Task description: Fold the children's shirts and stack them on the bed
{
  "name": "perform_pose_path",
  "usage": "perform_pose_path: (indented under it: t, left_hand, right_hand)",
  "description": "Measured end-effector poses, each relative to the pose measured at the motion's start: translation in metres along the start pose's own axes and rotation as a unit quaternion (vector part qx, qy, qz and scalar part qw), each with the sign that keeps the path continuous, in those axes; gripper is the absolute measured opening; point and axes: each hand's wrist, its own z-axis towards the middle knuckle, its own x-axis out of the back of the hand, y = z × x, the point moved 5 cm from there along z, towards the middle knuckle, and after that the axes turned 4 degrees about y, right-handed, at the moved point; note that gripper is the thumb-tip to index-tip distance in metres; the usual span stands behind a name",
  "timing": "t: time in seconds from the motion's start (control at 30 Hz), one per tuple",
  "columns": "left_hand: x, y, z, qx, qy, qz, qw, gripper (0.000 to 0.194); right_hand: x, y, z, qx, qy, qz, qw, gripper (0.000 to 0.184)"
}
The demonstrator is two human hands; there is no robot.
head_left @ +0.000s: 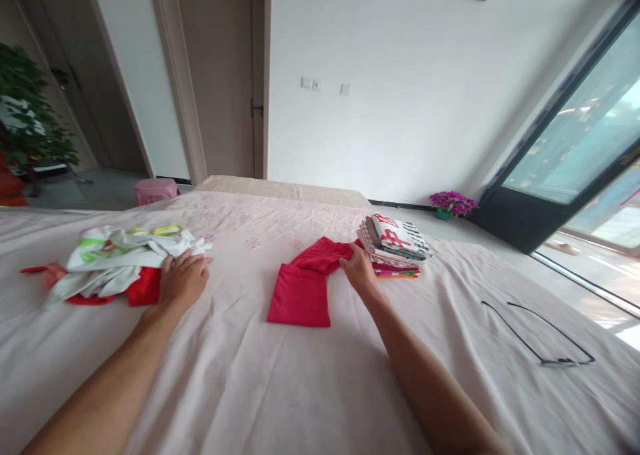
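Observation:
My right hand (359, 270) pinches the upper edge of a red garment (305, 287) that lies partly folded on the pink bed sheet (280, 381). Just right of that hand sits a stack of folded clothes (394, 243) with a red-and-white printed piece on top. My left hand (183, 278) rests with its fingers laid flat on a loose heap of unfolded clothes (117, 263), white, green and red, at the left of the bed.
A thin wire hanger (543, 338) lies on the sheet at the right. Beyond the bed are a pink stool (156, 190), a door, a white wall, a small purple flower pot (453, 204) and a large window on the right. A green plant (27, 111) stands far left.

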Motion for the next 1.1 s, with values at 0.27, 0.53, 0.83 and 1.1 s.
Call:
perform_pose_path:
  t: [0.27,0.53,0.83,1.1]
  left_hand:
    - [0.013,0.033,0.006,-0.066,0.018,-0.106,0.992,0.039]
    - [0.016,0.073,-0.002,0.014,-0.037,-0.376,0.926,0.03]
    - [0.078,0.17,-0.026,0.049,-0.116,-0.607,0.785,0.042]
    - [0.093,0.196,-0.037,0.027,-0.155,-0.574,0.803,0.032]
  right_hand:
    - [-0.037,-0.032,-0.037,0.133,-0.165,-0.195,0.958,0.029]
    - [-0.024,-0.029,-0.027,0.081,-0.079,-0.066,0.991,0.014]
    - [-0.006,-0.089,-0.042,-0.024,-0.102,0.455,0.884,0.026]
    - [-0.014,-0.138,-0.086,0.047,-0.37,0.474,0.798,0.025]
